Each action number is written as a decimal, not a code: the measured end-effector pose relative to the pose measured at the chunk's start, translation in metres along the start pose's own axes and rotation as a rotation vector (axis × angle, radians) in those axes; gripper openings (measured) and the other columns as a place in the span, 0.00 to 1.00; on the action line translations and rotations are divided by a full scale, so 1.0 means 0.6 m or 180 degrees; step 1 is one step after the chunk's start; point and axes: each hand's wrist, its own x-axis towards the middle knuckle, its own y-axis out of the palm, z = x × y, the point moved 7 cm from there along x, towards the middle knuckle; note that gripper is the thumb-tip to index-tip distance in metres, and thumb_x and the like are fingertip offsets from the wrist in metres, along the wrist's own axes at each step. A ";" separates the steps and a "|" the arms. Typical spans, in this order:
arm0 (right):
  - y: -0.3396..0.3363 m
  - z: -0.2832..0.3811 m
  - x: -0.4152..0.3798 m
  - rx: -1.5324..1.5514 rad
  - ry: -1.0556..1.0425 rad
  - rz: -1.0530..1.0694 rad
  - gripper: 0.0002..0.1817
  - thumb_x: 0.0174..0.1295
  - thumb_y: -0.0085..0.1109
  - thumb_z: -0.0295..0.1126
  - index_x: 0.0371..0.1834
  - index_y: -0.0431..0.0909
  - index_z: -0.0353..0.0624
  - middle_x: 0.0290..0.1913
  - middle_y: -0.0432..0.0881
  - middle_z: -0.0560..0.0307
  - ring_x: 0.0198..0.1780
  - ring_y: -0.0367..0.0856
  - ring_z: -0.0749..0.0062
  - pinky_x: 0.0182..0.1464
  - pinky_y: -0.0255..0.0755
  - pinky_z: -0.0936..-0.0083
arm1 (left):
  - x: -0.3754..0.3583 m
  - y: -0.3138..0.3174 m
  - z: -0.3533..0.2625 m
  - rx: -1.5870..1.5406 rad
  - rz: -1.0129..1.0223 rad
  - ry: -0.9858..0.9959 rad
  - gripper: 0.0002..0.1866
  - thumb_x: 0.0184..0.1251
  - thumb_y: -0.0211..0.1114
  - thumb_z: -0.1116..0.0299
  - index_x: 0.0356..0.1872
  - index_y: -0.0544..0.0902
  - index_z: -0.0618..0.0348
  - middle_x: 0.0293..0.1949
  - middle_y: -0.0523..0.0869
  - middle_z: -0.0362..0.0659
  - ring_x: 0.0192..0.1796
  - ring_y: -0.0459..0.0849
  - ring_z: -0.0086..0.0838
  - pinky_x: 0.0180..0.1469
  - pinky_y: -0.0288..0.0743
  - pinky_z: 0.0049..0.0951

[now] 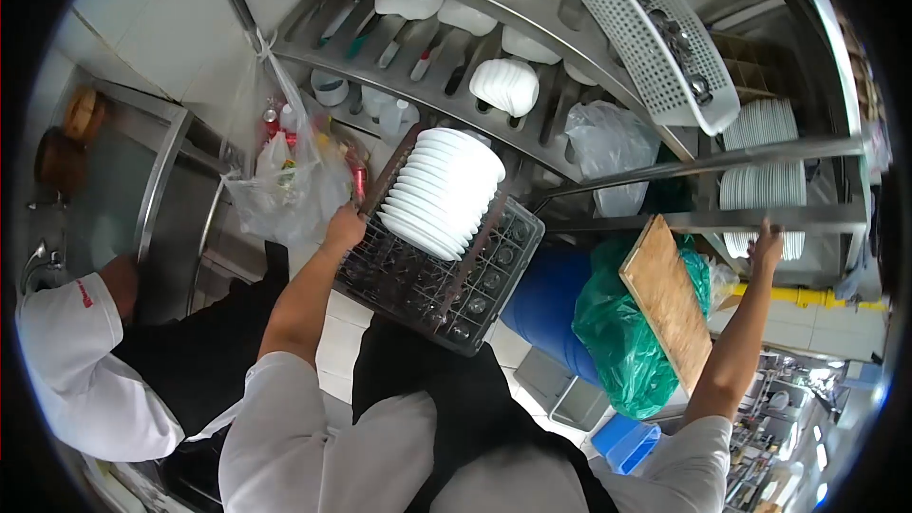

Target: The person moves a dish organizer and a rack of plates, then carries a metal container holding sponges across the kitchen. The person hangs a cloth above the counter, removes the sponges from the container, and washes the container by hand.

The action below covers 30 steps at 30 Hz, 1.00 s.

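My left hand (346,228) is closed on the left edge of a brown dish rack (392,169). A row of white plates (439,195) stands on edge in that rack. Directly below it sits a dark rack (480,299) with several glasses inside, close against my apron. Out to the right, my right hand (766,249) grips the lower metal rail (703,220) of a shelf, its fingers curled over the bar. Stacked plates (763,188) sit behind that rail, right beside my fingers.
Bowls (504,87) sit on the slotted metal shelf (427,85) ahead, under a white cutlery basket (655,38). A wooden board (665,299) leans over a green bag (613,332) by a blue barrel (551,304). At left, another person (104,361) stands by a sink (119,180).
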 end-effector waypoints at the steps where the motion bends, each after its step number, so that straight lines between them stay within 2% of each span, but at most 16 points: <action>1: -0.005 -0.036 0.016 -0.1106 -0.0863 -0.0653 0.33 0.63 0.60 0.55 0.57 0.73 0.36 0.37 0.84 0.37 0.29 0.85 0.57 0.25 0.77 0.67 | 0.007 0.038 0.025 0.0014 0.0179 -0.0112 0.20 0.67 0.58 0.63 0.56 0.75 0.63 0.49 0.82 0.62 0.53 0.80 0.56 0.56 0.73 0.50; 2: -0.008 -0.072 0.018 -0.2324 -0.1452 -0.1659 0.31 0.63 0.60 0.55 0.56 0.75 0.37 0.37 0.84 0.35 0.31 0.86 0.53 0.29 0.78 0.65 | 0.011 0.068 0.043 0.0015 0.0344 -0.0221 0.20 0.67 0.57 0.64 0.56 0.74 0.64 0.49 0.81 0.62 0.53 0.80 0.56 0.56 0.73 0.50; 3: 0.012 -0.037 -0.040 -0.2280 -0.1056 -0.1039 0.29 0.62 0.61 0.53 0.55 0.77 0.38 0.39 0.84 0.36 0.36 0.85 0.50 0.35 0.78 0.63 | 0.006 0.074 0.042 -0.0199 0.0219 0.0053 0.22 0.68 0.56 0.63 0.58 0.72 0.67 0.50 0.81 0.63 0.54 0.79 0.57 0.57 0.72 0.51; 4: 0.032 0.023 -0.124 -0.2251 -0.0633 -0.0443 0.28 0.62 0.61 0.52 0.54 0.78 0.39 0.41 0.84 0.36 0.41 0.85 0.47 0.41 0.78 0.60 | 0.014 0.081 0.048 -0.0312 0.0068 0.0031 0.22 0.69 0.56 0.62 0.58 0.72 0.67 0.51 0.80 0.63 0.54 0.79 0.57 0.57 0.72 0.51; 6: 0.175 0.051 -0.293 -0.0677 -0.2194 0.0598 0.13 0.67 0.55 0.36 0.43 0.83 0.38 0.36 0.86 0.46 0.38 0.85 0.55 0.40 0.78 0.63 | 0.010 0.104 0.072 -0.0480 -0.0160 -0.0013 0.22 0.69 0.56 0.62 0.58 0.71 0.67 0.52 0.80 0.64 0.55 0.78 0.58 0.57 0.72 0.51; 7: 0.278 0.076 -0.397 -0.0180 -0.1588 0.1707 0.13 0.67 0.56 0.37 0.43 0.83 0.40 0.34 0.86 0.51 0.35 0.84 0.63 0.36 0.77 0.69 | 0.013 0.108 0.081 -0.0590 -0.0245 0.0062 0.22 0.69 0.56 0.62 0.58 0.72 0.66 0.51 0.81 0.63 0.55 0.78 0.59 0.57 0.72 0.50; 8: 0.378 0.093 -0.511 0.0274 -0.0616 0.2702 0.12 0.68 0.57 0.38 0.44 0.83 0.42 0.32 0.85 0.56 0.32 0.83 0.72 0.32 0.76 0.75 | 0.013 0.126 0.084 -0.0714 -0.0096 -0.0124 0.22 0.69 0.56 0.62 0.58 0.72 0.65 0.50 0.81 0.63 0.54 0.79 0.59 0.57 0.72 0.50; 9: 0.466 0.111 -0.632 0.0392 0.0343 0.3357 0.12 0.68 0.58 0.39 0.44 0.83 0.44 0.31 0.84 0.61 0.29 0.82 0.80 0.29 0.74 0.81 | 0.022 0.106 0.079 -0.0814 -0.0008 -0.0261 0.21 0.68 0.56 0.62 0.58 0.72 0.64 0.50 0.82 0.63 0.54 0.79 0.59 0.57 0.72 0.50; 10: 0.542 0.067 -0.659 0.0184 0.0235 0.3549 0.13 0.65 0.61 0.39 0.43 0.83 0.42 0.32 0.85 0.59 0.30 0.82 0.76 0.32 0.76 0.77 | 0.025 0.093 0.073 -0.0920 0.0071 -0.0414 0.21 0.68 0.56 0.62 0.58 0.73 0.63 0.49 0.82 0.62 0.54 0.79 0.59 0.57 0.72 0.49; 12: 0.616 0.097 -0.658 0.0024 -0.0872 0.2966 0.15 0.62 0.63 0.39 0.42 0.83 0.38 0.33 0.85 0.54 0.32 0.83 0.69 0.39 0.76 0.73 | 0.005 0.065 0.049 -0.0855 -0.0034 -0.0491 0.22 0.65 0.60 0.60 0.57 0.74 0.60 0.44 0.84 0.61 0.50 0.82 0.56 0.53 0.74 0.47; 14: 0.720 0.067 -0.625 0.0172 -0.0983 0.2680 0.17 0.60 0.63 0.38 0.46 0.81 0.37 0.37 0.85 0.48 0.38 0.84 0.61 0.44 0.76 0.68 | -0.018 0.039 0.014 -0.0798 0.0043 -0.0686 0.23 0.63 0.62 0.58 0.56 0.75 0.59 0.42 0.85 0.60 0.48 0.83 0.55 0.51 0.74 0.46; 15: 0.774 0.051 -0.607 0.0215 -0.1112 0.2466 0.17 0.61 0.62 0.38 0.48 0.80 0.38 0.39 0.85 0.47 0.40 0.84 0.58 0.45 0.75 0.67 | -0.020 0.052 0.025 -0.0872 -0.0001 -0.0679 0.24 0.60 0.65 0.59 0.55 0.76 0.59 0.39 0.85 0.58 0.46 0.83 0.53 0.50 0.75 0.43; 18: 0.901 0.059 -0.555 0.0266 -0.1590 0.1967 0.18 0.62 0.60 0.36 0.52 0.77 0.39 0.44 0.84 0.44 0.45 0.84 0.52 0.49 0.75 0.63 | -0.039 0.070 0.019 -0.0974 -0.0160 -0.0675 0.24 0.59 0.66 0.63 0.56 0.76 0.61 0.39 0.85 0.57 0.45 0.84 0.50 0.50 0.75 0.41; 21: 0.997 0.055 -0.518 0.0294 -0.1079 0.2286 0.20 0.63 0.60 0.38 0.54 0.76 0.39 0.50 0.82 0.42 0.53 0.80 0.48 0.53 0.73 0.61 | -0.054 0.076 0.008 -0.1205 -0.0221 -0.0667 0.25 0.58 0.67 0.67 0.57 0.75 0.61 0.40 0.86 0.57 0.45 0.85 0.48 0.51 0.75 0.38; 27: 1.060 0.057 -0.503 0.0371 -0.0866 0.2754 0.21 0.63 0.61 0.38 0.56 0.75 0.39 0.48 0.82 0.43 0.51 0.81 0.52 0.51 0.74 0.62 | -0.072 0.070 -0.019 -0.1132 -0.0313 -0.0835 0.26 0.55 0.64 0.69 0.58 0.75 0.62 0.42 0.85 0.57 0.47 0.84 0.46 0.53 0.74 0.36; 30: 1.127 0.047 -0.505 0.0926 -0.0822 0.3161 0.27 0.60 0.64 0.44 0.58 0.73 0.39 0.48 0.82 0.41 0.51 0.81 0.51 0.52 0.73 0.61 | -0.081 0.080 -0.011 -0.1182 -0.0312 -0.0977 0.27 0.54 0.62 0.69 0.58 0.75 0.62 0.44 0.85 0.58 0.49 0.83 0.48 0.55 0.73 0.37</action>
